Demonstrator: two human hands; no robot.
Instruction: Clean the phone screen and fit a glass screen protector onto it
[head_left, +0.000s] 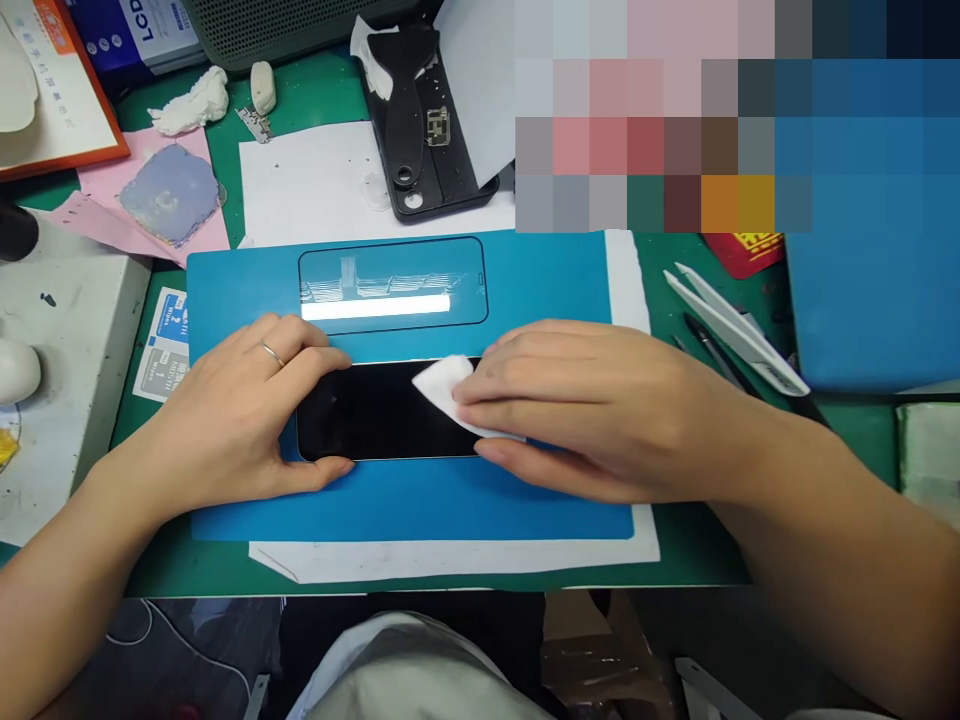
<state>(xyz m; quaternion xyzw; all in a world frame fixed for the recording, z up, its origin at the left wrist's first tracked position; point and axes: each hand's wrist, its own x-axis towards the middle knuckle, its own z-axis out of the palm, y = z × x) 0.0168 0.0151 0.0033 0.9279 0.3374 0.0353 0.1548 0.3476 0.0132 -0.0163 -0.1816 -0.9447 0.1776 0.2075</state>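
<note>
A black phone (375,410) lies screen up, lengthwise, on a blue mat (525,290). My left hand (247,410), a ring on one finger, grips the phone's left end between thumb and fingers. My right hand (592,410) presses a small white wipe (444,388) flat onto the right half of the screen, fingers together. Its palm hides the phone's right end. A clear screen protector with a black border (391,284) lies on the mat just beyond the phone.
White paper lies under the mat on a green table. Behind are a second dark phone (450,170) with a black tool (409,110) on it, a grey cloth (169,195) on pink paper and white putty (191,103). White tweezers (731,320) lie right; wipe packets (163,345) left.
</note>
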